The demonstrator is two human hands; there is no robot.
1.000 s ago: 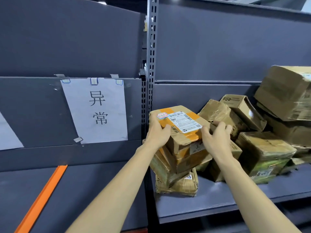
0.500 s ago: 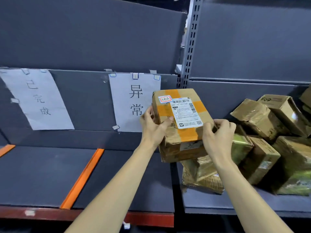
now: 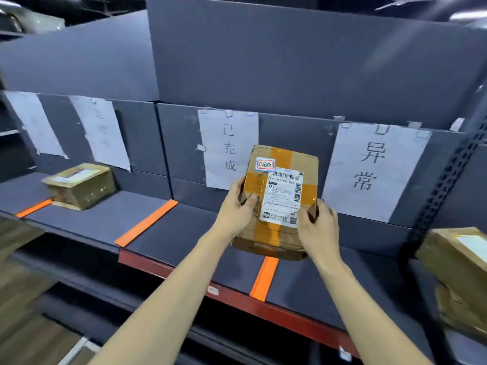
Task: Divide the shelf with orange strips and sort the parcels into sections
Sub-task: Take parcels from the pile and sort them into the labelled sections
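Two-handed grip, orange-taped labelled parcel [image 3: 279, 198]

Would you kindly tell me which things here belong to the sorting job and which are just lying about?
Part of the job:
- parcel, held by left hand and right hand
- orange strips on the shelf
- paper signs on the back panel
- parcel already sorted
- waiting parcels, far right

Lying about:
- small tag on the shelf's red edge
- wooden floor
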